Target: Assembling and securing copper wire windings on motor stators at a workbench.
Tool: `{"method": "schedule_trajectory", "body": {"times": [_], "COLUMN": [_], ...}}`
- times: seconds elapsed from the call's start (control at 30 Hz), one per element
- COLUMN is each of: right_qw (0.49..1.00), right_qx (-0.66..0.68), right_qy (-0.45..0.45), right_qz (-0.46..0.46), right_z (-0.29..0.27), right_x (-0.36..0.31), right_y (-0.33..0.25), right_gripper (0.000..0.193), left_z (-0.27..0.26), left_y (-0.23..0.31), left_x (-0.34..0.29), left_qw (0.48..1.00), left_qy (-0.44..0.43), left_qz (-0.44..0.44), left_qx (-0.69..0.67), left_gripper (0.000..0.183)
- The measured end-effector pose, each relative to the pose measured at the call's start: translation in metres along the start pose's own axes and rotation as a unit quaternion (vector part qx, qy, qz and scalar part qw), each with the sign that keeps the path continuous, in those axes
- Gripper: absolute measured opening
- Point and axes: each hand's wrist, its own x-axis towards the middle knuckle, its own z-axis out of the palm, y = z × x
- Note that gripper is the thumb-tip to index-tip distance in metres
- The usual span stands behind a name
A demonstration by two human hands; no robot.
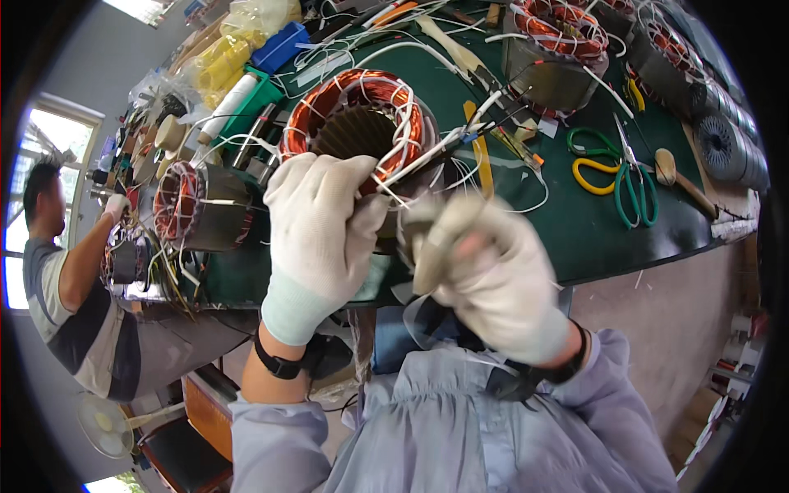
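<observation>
In front of me stands a motor stator with an orange copper winding (316, 103), laced with white cord, its slotted bore facing up. My left hand (316, 214), in a white glove, is closed over the near rim of that winding, thumb and fingers bent together. White cord (394, 193) passes by its fingertips. Just right of the stator's near side is my right hand (493, 271), also gloved and smeared by motion. A blurred, pale strip shows by its fingers; whether it is held is unclear. White sleeved leads (444, 152) stretch rightward from the winding.
Scissors with green and yellow handles (631, 177) and a mallet (686, 185) lie rightward on the green table (575, 234). Other stators stand at back right (555, 74) and left (201, 205). A green bin (251, 107) sits back left. A co-worker (82, 287) works at far left.
</observation>
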Motion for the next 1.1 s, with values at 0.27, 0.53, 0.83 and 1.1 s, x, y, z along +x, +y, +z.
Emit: {"method": "schedule_trajectory", "body": {"times": [0.27, 0.53, 0.83, 1.1], "right_qw": [0.927, 0.802, 0.931, 0.947], "right_qx": [-0.322, -0.374, -0.251, -0.247], "right_qy": [-0.012, 0.459, 0.254, -0.044], "right_qz": [-0.191, -0.081, -0.077, 0.2], "right_z": [-0.042, -0.199, -0.077, -0.068], "right_x": [-0.006, -0.254, -0.053, -0.049], "right_y": [0.053, -0.024, -0.037, 0.044], "right_gripper": [0.016, 0.047, 0.043, 0.022], "left_z": [0.02, 0.018, 0.022, 0.019], "left_y": [0.006, 0.004, 0.0, -0.003], "left_x": [0.008, 0.001, -0.009, -0.006], "left_qw": [0.995, 0.995, 0.994, 0.994], "left_qy": [-0.002, 0.046, 0.057, 0.046], "left_qz": [-0.097, -0.09, -0.083, -0.096], "left_qx": [-0.019, 0.005, 0.031, -0.021], "left_gripper": [0.025, 0.026, 0.022, 0.023]}}
